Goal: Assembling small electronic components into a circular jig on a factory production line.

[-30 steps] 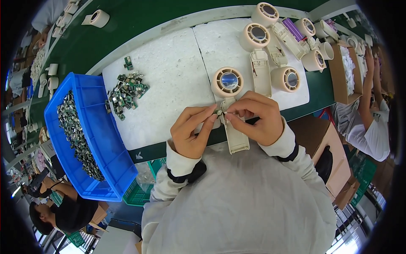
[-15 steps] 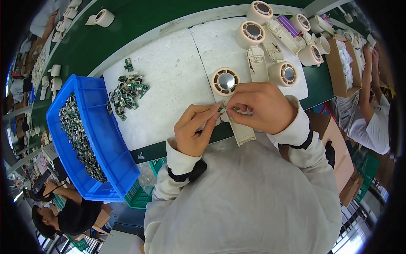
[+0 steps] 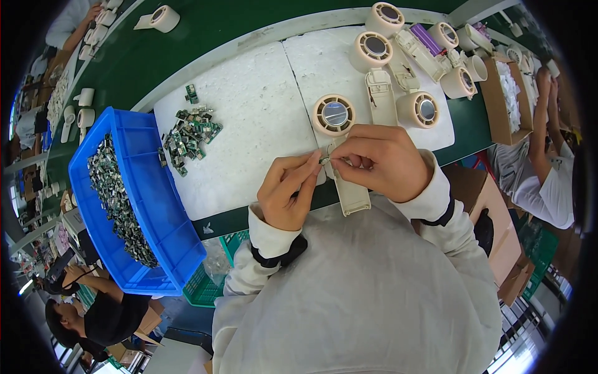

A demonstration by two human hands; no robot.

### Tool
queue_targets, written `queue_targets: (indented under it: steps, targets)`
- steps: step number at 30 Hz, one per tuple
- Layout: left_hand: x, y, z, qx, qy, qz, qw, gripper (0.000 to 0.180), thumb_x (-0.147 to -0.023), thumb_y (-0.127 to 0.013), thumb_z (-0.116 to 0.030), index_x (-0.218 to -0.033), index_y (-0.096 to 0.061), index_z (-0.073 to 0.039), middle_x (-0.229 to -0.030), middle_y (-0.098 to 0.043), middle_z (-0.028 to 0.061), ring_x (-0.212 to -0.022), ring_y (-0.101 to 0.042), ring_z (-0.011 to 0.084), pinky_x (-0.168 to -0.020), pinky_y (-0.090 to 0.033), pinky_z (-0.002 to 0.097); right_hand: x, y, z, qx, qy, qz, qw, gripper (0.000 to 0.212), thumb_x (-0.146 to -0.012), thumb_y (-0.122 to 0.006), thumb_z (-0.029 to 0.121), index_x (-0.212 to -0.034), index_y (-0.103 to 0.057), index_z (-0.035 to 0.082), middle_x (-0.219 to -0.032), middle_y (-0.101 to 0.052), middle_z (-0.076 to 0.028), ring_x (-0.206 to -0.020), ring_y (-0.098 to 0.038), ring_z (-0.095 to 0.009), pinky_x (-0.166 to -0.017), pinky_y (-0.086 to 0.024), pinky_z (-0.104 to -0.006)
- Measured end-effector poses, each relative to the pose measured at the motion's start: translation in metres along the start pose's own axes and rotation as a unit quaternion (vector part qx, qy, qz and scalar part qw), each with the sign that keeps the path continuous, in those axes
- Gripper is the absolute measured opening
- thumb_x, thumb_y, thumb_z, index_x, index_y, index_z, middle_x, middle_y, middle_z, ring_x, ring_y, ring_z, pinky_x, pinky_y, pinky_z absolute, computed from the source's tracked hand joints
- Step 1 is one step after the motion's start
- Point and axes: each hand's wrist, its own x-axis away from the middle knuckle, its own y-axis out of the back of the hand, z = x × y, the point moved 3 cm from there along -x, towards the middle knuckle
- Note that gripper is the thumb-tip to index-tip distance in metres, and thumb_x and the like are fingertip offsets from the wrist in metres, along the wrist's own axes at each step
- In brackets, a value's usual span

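Pinching a small circuit board (image 3: 324,161) in left hand (image 3: 283,193), with right hand (image 3: 389,163) pinched together at its edge, over a cream handle (image 3: 352,194) at near edge of bench (image 3: 468,132).

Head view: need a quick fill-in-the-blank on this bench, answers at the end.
1. The bin heaped with circuit boards is coloured ____.
2. The loose pile rests on a mat coloured ____.
3. The hand nearer the bin is the person's ____ hand.
4. The cardboard box holding pale pieces stands to the mat's ____.

Missing words: blue; white; left; right.
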Motion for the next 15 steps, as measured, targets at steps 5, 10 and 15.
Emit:
queue_targets:
  steps: [5, 10, 15]
  targets:
    - [0.005, -0.004, -0.001, -0.055, -0.039, -0.025, 0.997, 0.039, -0.089, -0.069, 0.011, -0.126, -0.071, -0.003, -0.113, -0.064, 0.0147, -0.093, -0.070, 0.0230, -0.076, -0.056, 0.0284, 0.008, -0.017, 0.007, -0.070, -0.073, -0.084, 0.991, 0.011, -0.081, -0.077, -0.001, -0.091, -0.073, 0.000, -0.072, -0.058, -0.003, -0.057, -0.053, -0.011, -0.053, -0.043, -0.0265]
    - [0.005, -0.010, -0.001, -0.100, -0.079, -0.073, 0.989, 0.045, -0.089, -0.069, 0.011, -0.131, -0.067, -0.003, -0.119, -0.062, 0.0168, -0.104, -0.069, 0.0293, -0.082, -0.058, 0.0324, 0.006, -0.029, 0.010, -0.121, -0.102, -0.165, 0.974, 0.013, -0.080, -0.078, -0.005, -0.092, -0.074, -0.001, -0.070, -0.057, -0.003, -0.057, -0.050, -0.008, -0.052, -0.040, -0.0241]
    - [0.000, -0.002, -0.011, -0.100, -0.076, -0.064, 0.990, 0.044, -0.087, -0.070, 0.010, -0.130, -0.067, -0.001, -0.125, -0.061, 0.0191, -0.108, -0.068, 0.0333, -0.088, -0.058, 0.0359, 0.001, -0.023, 0.016, -0.097, -0.094, -0.160, 0.978, 0.012, -0.079, -0.078, -0.004, -0.090, -0.074, 0.000, -0.071, -0.058, -0.003, -0.057, -0.051, -0.009, -0.052, -0.040, -0.0248]
